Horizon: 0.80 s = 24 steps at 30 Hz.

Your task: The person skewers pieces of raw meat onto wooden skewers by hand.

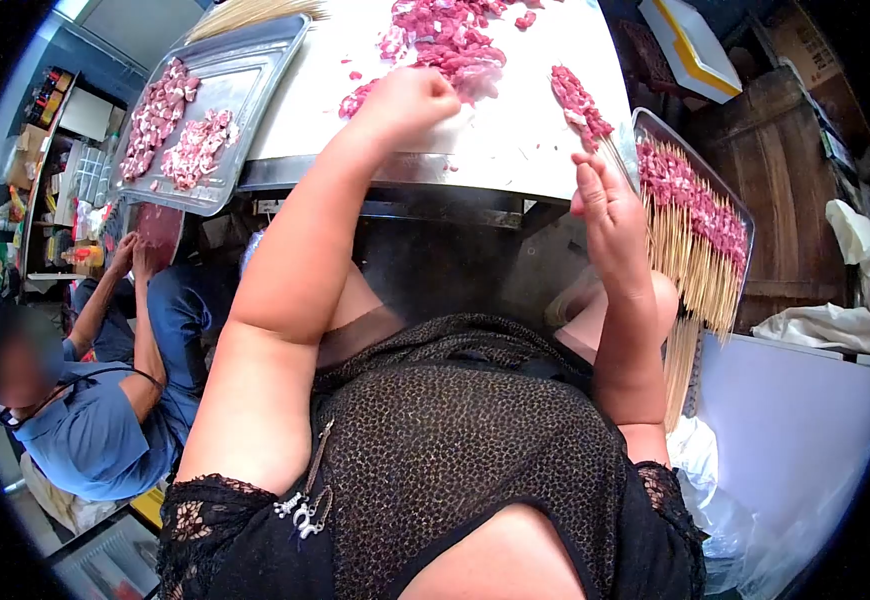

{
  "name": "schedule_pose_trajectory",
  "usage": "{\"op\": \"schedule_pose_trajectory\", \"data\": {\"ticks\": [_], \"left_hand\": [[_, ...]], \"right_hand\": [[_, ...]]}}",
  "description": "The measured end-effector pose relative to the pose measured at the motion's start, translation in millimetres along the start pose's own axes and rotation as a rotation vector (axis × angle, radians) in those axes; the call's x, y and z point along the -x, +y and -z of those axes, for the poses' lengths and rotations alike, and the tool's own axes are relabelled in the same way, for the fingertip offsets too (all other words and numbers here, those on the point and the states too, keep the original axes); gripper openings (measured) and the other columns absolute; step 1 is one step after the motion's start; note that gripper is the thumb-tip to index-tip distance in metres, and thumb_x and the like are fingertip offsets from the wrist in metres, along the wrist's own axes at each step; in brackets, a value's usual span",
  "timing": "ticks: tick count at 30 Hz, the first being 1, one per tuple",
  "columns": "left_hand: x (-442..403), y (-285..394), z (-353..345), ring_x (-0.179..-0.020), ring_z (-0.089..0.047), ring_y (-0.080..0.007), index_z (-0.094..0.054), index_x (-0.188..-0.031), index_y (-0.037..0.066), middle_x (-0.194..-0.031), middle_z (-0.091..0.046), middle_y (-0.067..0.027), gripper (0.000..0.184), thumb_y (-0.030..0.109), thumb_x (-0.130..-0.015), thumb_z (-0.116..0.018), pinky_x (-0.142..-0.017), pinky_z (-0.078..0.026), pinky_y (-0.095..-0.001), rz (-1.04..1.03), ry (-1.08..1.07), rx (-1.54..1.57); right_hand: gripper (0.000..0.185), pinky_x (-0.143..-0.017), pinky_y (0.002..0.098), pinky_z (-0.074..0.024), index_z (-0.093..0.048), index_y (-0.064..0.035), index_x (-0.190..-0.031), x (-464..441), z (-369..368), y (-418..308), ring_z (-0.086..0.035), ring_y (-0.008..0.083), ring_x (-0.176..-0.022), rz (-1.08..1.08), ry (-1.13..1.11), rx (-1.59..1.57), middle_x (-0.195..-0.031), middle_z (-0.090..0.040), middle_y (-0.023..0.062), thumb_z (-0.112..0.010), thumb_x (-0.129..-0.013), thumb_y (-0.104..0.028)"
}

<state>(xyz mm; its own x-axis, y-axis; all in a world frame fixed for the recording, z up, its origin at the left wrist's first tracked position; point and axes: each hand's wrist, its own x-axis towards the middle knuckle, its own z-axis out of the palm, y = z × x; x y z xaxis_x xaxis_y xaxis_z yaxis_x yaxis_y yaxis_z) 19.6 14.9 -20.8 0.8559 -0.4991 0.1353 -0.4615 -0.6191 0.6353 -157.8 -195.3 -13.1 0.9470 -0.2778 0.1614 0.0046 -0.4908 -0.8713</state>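
My left hand (415, 105) is closed above the white board, beside the near edge of a pile of cut red meat pieces (460, 55). Its curled fingers hide whatever may be in them. At the board's right edge my right hand (610, 215) has its fingers bent together and the thumb up; what they hold, if anything, does not show clearly. Just beyond its fingertips lie a few meat skewers (580, 108), their bare sticks pointing back past the hand.
Many finished skewers (695, 215) fill a metal tray (750, 225) to my right. A second tray (250, 125) at the left holds two meat heaps (198, 150), with bare sticks (245, 15) behind. Another person (105, 410) sits at the left. A white cabinet (795, 400) stands right.
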Motion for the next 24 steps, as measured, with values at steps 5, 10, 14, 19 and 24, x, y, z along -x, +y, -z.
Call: {"op": "schedule_pose_trajectory", "data": {"ticks": [5, 10, 14, 19, 24], "left_hand": [[-2, -19, 23, -0.067, -0.059, -0.0142, -0.061, -0.085, 0.003, -0.077, -0.064, -0.0089, 0.019, 0.020, -0.086, -0.054, -0.058, -0.046, -0.0229, 0.316, 0.005, 1.031], [1, -15, 24, -0.096, -0.061, -0.0345, -0.052, -0.098, -0.004, -0.107, -0.058, -0.0278, 0.023, 0.014, -0.091, -0.040, -0.086, -0.051, -0.0428, 0.334, -0.019, 1.535], [-1, -16, 23, -0.095, -0.061, -0.0339, -0.052, -0.102, -0.005, -0.105, -0.059, -0.0267, 0.023, 0.012, -0.092, -0.039, -0.086, -0.051, -0.0423, 0.302, -0.069, 1.619], [0, -5, 21, -0.097, -0.060, -0.0333, -0.052, -0.104, -0.004, -0.105, -0.058, -0.0265, 0.020, 0.011, -0.093, -0.045, -0.086, -0.052, -0.0419, 0.299, 0.041, 1.506], [0, -3, 19, -0.103, -0.058, -0.0329, -0.048, -0.109, -0.004, -0.111, -0.055, -0.0265, 0.025, 0.016, -0.095, -0.043, -0.087, -0.051, -0.0433, 0.272, 0.136, 1.600]], "right_hand": [[0.024, -0.058, 0.0283, -0.0430, -0.060, -0.0024, -0.096, 5, -24, 6, -0.052, 0.0153, -0.059, -0.010, -0.126, 0.001, -0.064, -0.055, 0.0096, -0.050, -0.091, -0.023], [0.017, -0.056, 0.0265, -0.0415, -0.060, -0.0019, -0.096, 6, -41, 7, -0.050, 0.0127, -0.056, 0.026, -0.077, -0.023, -0.063, -0.055, 0.0073, -0.055, -0.088, -0.016], [0.015, -0.052, 0.0213, -0.0375, -0.059, -0.0004, -0.097, 8, -47, 10, -0.047, 0.0050, -0.055, -0.106, -0.056, -0.240, -0.064, -0.056, 0.0001, -0.056, -0.087, -0.011], [0.015, -0.051, 0.0189, -0.0362, -0.057, 0.0000, -0.098, 11, -50, 12, -0.046, 0.0029, -0.055, -0.164, -0.119, -0.405, -0.063, -0.055, -0.0025, -0.056, -0.087, -0.010], [0.016, -0.050, 0.0183, -0.0360, -0.062, -0.0013, -0.097, 14, -51, 6, -0.046, 0.0030, -0.055, -0.189, -0.282, -0.377, -0.061, -0.055, -0.0021, -0.057, -0.088, -0.013]]}}
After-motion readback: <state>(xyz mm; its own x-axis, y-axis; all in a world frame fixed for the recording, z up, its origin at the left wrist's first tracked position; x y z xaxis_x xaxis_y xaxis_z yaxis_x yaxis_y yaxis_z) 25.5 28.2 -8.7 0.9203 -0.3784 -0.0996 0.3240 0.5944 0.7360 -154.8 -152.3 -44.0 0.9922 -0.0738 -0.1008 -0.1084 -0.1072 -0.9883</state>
